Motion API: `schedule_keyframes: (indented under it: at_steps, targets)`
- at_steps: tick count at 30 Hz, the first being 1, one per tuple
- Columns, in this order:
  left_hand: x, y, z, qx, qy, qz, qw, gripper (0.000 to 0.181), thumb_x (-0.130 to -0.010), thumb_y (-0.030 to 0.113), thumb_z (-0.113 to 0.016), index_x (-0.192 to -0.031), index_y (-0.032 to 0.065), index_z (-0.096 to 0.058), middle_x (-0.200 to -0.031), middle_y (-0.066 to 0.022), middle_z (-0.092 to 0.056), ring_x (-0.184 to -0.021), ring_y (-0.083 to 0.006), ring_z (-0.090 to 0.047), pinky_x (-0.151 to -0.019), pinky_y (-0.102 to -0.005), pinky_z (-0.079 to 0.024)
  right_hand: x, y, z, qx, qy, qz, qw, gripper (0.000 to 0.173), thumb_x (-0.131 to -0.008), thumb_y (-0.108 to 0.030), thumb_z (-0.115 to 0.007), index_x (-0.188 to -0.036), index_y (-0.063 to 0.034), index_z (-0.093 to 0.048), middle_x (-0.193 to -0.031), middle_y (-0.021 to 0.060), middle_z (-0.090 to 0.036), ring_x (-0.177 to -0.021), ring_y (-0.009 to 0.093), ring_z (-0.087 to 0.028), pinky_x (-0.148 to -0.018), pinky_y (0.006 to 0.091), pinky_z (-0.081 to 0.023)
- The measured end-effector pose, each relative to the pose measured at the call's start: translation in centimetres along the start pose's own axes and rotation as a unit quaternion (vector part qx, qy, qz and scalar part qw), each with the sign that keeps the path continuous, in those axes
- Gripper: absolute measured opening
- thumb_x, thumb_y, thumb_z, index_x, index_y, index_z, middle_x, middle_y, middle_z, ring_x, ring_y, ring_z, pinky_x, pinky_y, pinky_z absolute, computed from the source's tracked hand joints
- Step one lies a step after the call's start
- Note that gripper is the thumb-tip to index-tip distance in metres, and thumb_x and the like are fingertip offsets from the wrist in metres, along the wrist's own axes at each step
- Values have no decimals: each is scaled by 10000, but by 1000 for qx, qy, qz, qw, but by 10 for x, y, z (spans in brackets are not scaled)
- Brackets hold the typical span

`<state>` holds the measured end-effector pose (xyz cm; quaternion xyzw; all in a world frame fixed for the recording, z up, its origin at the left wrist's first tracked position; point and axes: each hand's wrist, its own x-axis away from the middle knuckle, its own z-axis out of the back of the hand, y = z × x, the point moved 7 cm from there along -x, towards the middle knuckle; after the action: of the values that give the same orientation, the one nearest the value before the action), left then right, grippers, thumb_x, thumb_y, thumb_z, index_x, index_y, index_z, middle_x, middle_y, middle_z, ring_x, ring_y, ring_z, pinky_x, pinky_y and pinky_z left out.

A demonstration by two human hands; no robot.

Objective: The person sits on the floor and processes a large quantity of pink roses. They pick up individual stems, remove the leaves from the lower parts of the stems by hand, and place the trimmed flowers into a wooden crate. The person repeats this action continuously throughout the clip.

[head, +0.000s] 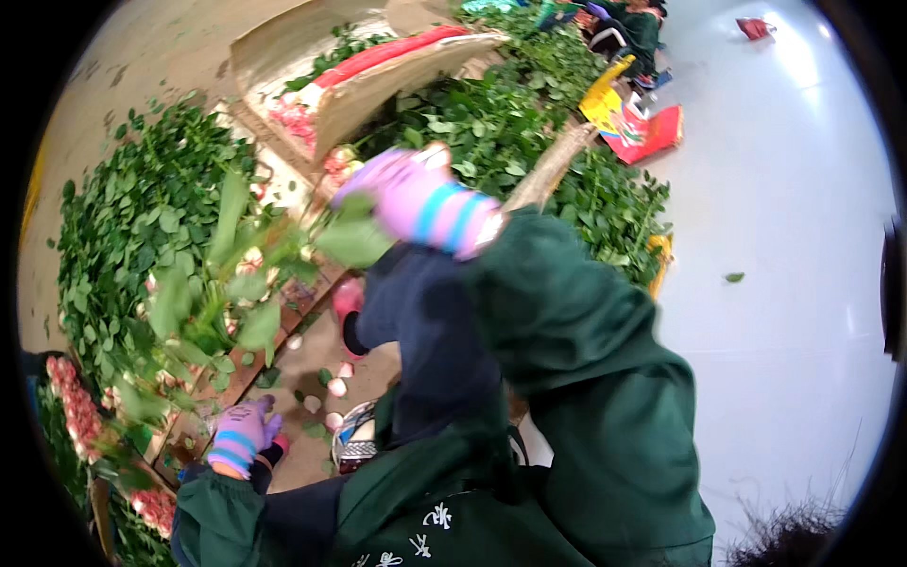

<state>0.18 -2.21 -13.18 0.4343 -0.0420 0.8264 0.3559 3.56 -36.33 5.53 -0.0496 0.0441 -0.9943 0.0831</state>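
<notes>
My right hand (418, 198), in a lavender knit glove with blue stripes, is blurred above my knee. Its fingers curl around a leafy rose stem (354, 237), whose leaves show right below the glove. Lower left, my left hand (242, 431) wears a matching glove. Its thumb and forefinger are apart, and I see nothing between them. That hand is beside the edge of a wooden board (283, 319). Blurred green leaves (177, 305) and pale pink rose heads (249, 261) spread over the board between my hands.
Heaped rose stems (134, 220) lie beyond the board, and more foliage (489, 120) at upper right. A wrap (404, 78) surrounds pink roses. Bundled roses (74, 404) are at far left. Petals (336, 386) dot the floor. Another person (634, 35) sits at the top.
</notes>
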Motion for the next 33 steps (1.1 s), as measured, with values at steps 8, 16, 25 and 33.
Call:
schedule_keyframes:
  at_steps: [8,16,25,33]
  targets:
    - [5,-25,-9,74,26,50,996,495,-836,348,-616,-1280,133,-574,-933,-163,-706,-895,-325,-674,-821,-411,-518,306,113,127,-395,324,-330,794,310,-932,-99,-588,-1232,-20,-576,-1125,57,-653,-872,106,-661,-554,210,-479]
    - [26,-15,9,63,28,94,993,477,-860,332,-605,-1273,95,-579,-1115,-186,-668,-1021,-336,-643,-895,-424,-495,368,167,22,-485,425,-441,624,404,-951,-273,-607,-1245,-1,-557,-795,55,-683,-459,64,-506,-415,178,-389]
    - [45,3,22,82,63,96,990,475,-866,342,-593,-1268,89,-575,-1002,-210,-682,-943,-358,-656,-830,-434,-505,301,286,-266,-427,196,-467,749,573,-859,-332,-676,-1289,9,-514,-1130,180,-643,-1006,284,-616,-866,312,-498]
    - [47,-11,25,50,126,31,990,489,-884,411,-573,-1283,128,-570,-938,-154,-708,-922,-305,-670,-844,-409,-505,274,267,-198,-346,136,-312,874,378,-896,-292,-634,-1127,5,-599,-1049,193,-669,-892,375,-636,-812,390,-524]
